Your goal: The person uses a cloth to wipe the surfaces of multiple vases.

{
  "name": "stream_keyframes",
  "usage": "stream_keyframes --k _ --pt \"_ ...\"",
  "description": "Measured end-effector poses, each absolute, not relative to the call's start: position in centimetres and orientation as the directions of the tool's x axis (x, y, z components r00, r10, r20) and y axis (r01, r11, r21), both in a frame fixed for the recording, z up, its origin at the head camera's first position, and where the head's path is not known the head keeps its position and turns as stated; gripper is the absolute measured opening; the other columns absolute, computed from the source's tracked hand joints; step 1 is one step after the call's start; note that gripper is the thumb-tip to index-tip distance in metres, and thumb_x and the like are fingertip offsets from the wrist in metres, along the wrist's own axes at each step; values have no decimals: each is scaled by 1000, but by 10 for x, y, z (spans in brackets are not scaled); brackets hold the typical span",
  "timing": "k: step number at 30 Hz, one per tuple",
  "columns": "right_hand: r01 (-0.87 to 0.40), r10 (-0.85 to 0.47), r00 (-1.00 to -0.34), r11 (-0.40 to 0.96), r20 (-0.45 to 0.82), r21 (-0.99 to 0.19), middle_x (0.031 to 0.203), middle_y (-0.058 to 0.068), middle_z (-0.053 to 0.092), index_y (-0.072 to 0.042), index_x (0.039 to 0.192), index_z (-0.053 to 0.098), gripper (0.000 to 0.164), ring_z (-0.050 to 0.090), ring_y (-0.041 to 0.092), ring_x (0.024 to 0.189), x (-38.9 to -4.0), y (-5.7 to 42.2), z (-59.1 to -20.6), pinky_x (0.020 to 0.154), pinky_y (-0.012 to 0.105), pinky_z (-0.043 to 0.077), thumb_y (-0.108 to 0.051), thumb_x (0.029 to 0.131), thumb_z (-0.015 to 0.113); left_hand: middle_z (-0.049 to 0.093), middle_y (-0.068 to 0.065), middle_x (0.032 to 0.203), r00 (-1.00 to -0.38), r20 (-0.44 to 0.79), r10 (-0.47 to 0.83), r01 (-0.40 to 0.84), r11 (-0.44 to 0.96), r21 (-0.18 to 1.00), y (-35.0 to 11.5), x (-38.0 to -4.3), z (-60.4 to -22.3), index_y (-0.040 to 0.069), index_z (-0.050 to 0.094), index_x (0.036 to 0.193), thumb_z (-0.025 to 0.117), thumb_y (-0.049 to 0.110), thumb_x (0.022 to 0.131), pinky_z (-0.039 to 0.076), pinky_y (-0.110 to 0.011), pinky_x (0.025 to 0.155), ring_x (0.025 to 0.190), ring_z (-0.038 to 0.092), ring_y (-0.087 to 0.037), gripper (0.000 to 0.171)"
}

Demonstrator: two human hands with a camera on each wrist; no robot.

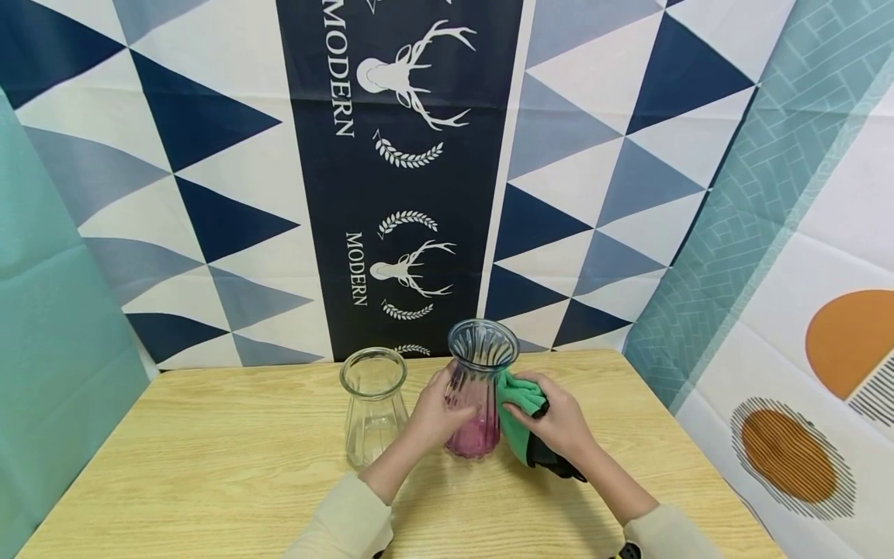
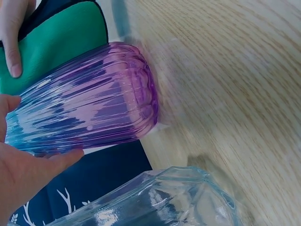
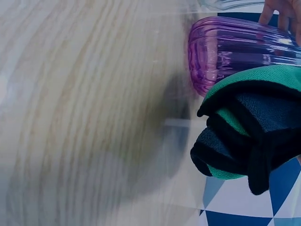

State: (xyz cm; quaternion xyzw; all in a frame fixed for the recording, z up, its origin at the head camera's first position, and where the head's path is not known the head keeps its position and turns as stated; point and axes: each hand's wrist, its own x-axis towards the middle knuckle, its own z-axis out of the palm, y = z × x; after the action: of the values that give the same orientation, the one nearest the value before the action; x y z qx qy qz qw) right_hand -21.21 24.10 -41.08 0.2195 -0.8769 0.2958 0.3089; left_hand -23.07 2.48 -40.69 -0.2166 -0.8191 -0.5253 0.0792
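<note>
A ribbed glass vase, blue at its flared rim and pink-purple toward the base, stands upright at the middle of the table. My left hand grips it around the body from the left, thumb across the front. On its right side my right hand holds a bunched green cloth with black edging against the glass. The left wrist view shows the cloth lying along the vase wall. In the right wrist view the folded cloth hides part of the vase.
A clear glass vase stands just left of my left hand, close to the coloured one. The wooden table meets a patterned backdrop at its far edge, with hanging sheets on both sides.
</note>
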Motion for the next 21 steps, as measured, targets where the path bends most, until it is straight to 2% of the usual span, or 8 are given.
stream_keyframes --k 4,10,17,21 --pt "-544 -213 -742 745 636 -386 104 7 68 -10 113 60 49 66 23 90 -211 243 -416 74 40 56 -13 69 82 47 -19 136 -897 354 263 431 354 830 25 -229 -407 10 37 142 73 19 75 41 -50 103 123 49 -35 77" --pt "-529 -240 -759 770 606 -357 103 6 68 -11 112 60 48 66 20 87 -209 246 -424 72 36 56 -17 69 82 44 -17 134 -915 334 226 397 359 845 27 -228 -406 11 40 140 78 36 74 40 -53 103 124 47 -35 81" --pt "-570 -252 -700 760 668 -310 100 7 69 -11 111 61 49 67 22 85 -211 249 -418 70 37 56 -14 67 83 46 -17 125 -918 352 184 396 350 849 31 -228 -406 6 41 139 79 37 72 44 -49 100 117 50 -32 83" --pt "-607 -242 -657 731 714 -311 102 10 68 -10 113 61 52 67 25 88 -213 247 -409 71 40 56 -10 65 83 46 -15 123 -919 349 185 394 356 848 32 -228 -406 6 42 139 79 38 71 44 -48 100 117 50 -31 84"
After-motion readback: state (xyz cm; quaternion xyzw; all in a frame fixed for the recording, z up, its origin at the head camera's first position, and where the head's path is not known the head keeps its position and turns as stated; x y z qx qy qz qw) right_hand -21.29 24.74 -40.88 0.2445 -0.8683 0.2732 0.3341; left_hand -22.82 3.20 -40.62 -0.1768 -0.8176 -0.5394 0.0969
